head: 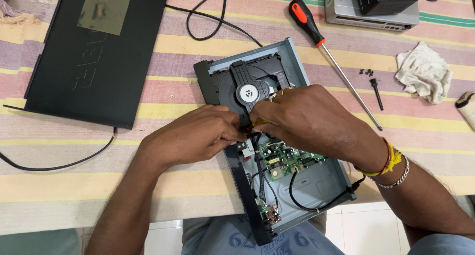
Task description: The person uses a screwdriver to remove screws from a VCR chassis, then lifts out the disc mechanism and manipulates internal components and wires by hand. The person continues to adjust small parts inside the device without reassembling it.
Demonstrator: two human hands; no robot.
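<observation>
Seen from above, an opened disc player (277,136) with a grey metal chassis lies on a striped cloth (74,185). Both hands meet over the middle of the player, between its black disc drive (250,84) and its green circuit board (284,158). On the near-left side of the player, the left hand (193,136) has fingers curled narrow, pinching something small and red that is mostly hidden. From the right, the right hand (309,119) reaches in, fingers bent close together at the same spot; what they grip cannot be told. Beyond the player to the right lies a screwdriver (334,59) with a red and black handle, and further right a crumpled white rag (424,72). Left of the player rests a black cover panel (94,57)
</observation>
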